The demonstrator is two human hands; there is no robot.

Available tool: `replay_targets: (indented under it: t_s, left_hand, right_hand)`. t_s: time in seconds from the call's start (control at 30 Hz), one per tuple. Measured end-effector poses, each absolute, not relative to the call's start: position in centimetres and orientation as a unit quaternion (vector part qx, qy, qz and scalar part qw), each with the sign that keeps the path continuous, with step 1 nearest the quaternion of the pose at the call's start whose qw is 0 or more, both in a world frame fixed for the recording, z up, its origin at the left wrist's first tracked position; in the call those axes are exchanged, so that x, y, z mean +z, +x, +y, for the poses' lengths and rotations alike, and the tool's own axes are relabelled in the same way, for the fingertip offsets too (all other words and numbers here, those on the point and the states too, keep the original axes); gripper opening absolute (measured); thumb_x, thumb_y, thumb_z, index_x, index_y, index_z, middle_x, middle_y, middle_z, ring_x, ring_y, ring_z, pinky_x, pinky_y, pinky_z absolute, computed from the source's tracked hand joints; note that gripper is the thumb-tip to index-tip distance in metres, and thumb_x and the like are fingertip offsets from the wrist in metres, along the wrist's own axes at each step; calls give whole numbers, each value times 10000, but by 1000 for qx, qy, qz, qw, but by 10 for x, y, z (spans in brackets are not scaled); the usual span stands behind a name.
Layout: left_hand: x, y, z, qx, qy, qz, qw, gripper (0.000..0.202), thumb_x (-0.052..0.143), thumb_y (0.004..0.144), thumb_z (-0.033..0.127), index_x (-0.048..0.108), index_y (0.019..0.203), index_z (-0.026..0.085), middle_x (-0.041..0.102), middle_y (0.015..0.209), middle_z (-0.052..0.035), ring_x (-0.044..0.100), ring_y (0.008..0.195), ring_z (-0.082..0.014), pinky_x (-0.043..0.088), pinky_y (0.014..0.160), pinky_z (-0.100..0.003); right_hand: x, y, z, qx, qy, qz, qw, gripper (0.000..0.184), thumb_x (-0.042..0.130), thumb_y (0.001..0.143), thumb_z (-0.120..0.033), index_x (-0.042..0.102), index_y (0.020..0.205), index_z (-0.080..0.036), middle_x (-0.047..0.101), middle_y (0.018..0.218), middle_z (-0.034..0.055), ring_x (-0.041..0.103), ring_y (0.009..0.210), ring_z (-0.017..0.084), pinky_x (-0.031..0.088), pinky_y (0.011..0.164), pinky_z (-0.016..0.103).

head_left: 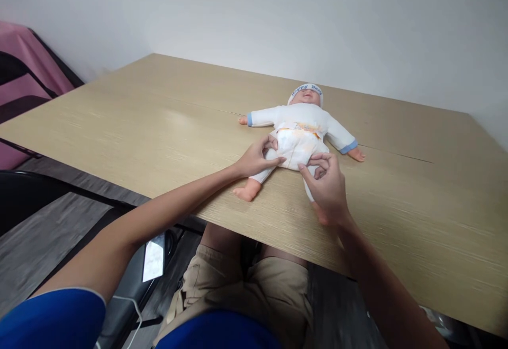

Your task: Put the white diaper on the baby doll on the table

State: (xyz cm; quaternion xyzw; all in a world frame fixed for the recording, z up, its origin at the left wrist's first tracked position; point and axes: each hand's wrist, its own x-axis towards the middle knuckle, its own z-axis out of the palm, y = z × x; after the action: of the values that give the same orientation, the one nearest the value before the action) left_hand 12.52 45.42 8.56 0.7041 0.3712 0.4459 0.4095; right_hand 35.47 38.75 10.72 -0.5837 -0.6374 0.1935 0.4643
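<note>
A baby doll [304, 112] in a white suit with blue cuffs and a lettered white cap lies on its back on the wooden table. Around its hips is a white diaper [294, 146] with an orange-edged waist. My left hand [260, 157] grips the diaper's edge at the doll's hip on the left side, thumb and fingers curled in. At the opposite leg, my right hand [326, 179] pinches the diaper's other edge. That hand partly covers the doll's leg and foot on the right.
The wide wooden table [159, 110] reaches back to a pale wall, with a thin seam across its top. Pink cloth [32, 57] drapes a chair at the far left. Below the table edge, a phone [153, 258] lies on a dark seat near a white cable [137, 312].
</note>
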Motion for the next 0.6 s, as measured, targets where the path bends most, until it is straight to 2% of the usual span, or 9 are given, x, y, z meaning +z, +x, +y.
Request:
replay_targets:
  t_s: [0.17, 0.33, 0.47, 0.6]
  left_hand:
    - [79, 123, 452, 464, 661, 380, 451, 560, 921, 793, 403, 535, 1153, 215, 736, 1058, -52, 712, 1015, -216, 543, 951, -386]
    - [86, 119, 450, 412, 693, 388, 447, 444, 907, 823, 446, 718, 1117, 171, 800, 1102, -92, 737, 1057, -255, 558, 975, -403]
    - [98, 120, 453, 359, 709, 385, 469, 412, 849, 884, 509, 815, 1103, 163, 827, 1159, -98, 745, 1071, -275, 557, 955, -400]
    - [107, 117, 457, 329, 674, 369, 548, 454, 851, 894, 507, 816, 1203, 176, 822, 1280, -121, 754, 1171, -308, 580, 1000, -428]
  right_hand:
    - [111, 360, 383, 168, -602, -630, 460, 404, 801, 904, -594, 651, 1042, -246, 818, 991, 59, 607, 682, 198, 512, 732, 367]
    - [108, 362, 384, 120, -605, -676, 403, 375, 718, 966, -612, 767, 1014, -244, 825, 947, 82, 641, 783, 267, 504, 810, 420]
    - [103, 361, 390, 87, -584, -722, 362, 369, 657, 1000, -580, 755, 911, -235, 800, 992, 107, 659, 940, 307, 495, 918, 458]
    - [101, 364, 395, 159, -585, -695, 387, 371, 692, 972, -587, 739, 890, -228, 781, 985, 81, 672, 959, 290, 498, 913, 431]
